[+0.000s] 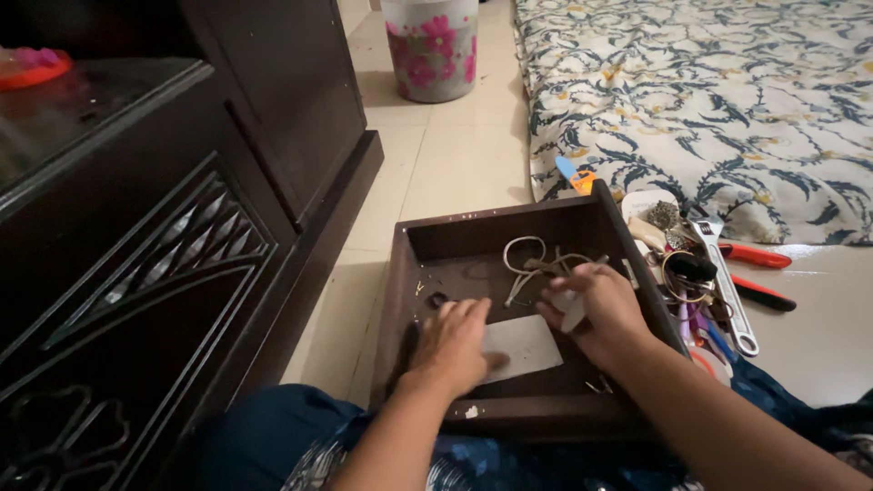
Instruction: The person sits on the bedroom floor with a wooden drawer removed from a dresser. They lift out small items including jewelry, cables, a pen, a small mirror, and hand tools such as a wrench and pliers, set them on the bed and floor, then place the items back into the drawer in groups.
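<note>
Pressing flat with spread fingers, the left hand pins a white card in the dark drawer at lower centre. The right hand is closed on a small pale object; lifting it may snag the cord tangle just above and scatter bits.

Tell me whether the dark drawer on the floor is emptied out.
Not emptied. The drawer holds looped cord, a pale card and small bits.

Both bare forearms reach forward, close together. The left hand lies flat, palm down, fingers together. The right hand is curled, knuckles up, fingers pinched.
</note>
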A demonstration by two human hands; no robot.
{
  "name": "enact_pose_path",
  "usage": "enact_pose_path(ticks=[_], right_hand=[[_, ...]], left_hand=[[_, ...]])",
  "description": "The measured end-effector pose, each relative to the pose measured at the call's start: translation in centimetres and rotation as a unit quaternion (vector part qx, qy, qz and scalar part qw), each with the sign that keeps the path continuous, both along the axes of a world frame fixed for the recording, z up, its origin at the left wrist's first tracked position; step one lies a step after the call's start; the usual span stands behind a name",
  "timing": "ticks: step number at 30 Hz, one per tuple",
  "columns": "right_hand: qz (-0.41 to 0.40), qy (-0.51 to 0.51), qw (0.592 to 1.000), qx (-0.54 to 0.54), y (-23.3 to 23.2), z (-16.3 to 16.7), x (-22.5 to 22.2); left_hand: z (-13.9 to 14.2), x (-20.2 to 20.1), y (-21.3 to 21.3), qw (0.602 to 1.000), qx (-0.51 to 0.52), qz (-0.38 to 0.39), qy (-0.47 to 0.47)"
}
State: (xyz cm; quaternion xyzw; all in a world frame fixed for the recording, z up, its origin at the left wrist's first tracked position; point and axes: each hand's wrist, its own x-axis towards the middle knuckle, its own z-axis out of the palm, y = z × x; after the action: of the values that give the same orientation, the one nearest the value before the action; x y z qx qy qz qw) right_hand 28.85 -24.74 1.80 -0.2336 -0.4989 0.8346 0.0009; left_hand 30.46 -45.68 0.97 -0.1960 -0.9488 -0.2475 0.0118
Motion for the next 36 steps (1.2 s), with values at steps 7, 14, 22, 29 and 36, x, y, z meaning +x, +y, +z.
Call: enact_pose_path(ticks=[7,14,22,29,36], right_hand=[[0.081,-0.002,0.988,0.133,-0.4,-0.9,-0.4],[0.080,0.036,0.928,0.362,-2.0,0.5,0.6],[0.187,-0.001,0.977,0.102,-1.7,0.6,0.4],[0.177,-0.019,0.973,0.144,-1.5,-0.1,0.1],[0.195,0.020,0.947,0.254,-1.6,-0.5,0.2]], left_hand=[[-2.0,-1.3,-0.2,0.999,-0.034,0.022,-0.024],[-4.7,-4.2,-1.0,0.868,0.434,0.175,-0.164],[-2.9,-3.5,-0.6,0.783,0.588,0.102,-0.174],[-1.3,-2.9,-0.5,0.800,0.552,0.134,-0.192],[-0.6,-0.9,1.1,0.946,0.246,0.068,0.199]])
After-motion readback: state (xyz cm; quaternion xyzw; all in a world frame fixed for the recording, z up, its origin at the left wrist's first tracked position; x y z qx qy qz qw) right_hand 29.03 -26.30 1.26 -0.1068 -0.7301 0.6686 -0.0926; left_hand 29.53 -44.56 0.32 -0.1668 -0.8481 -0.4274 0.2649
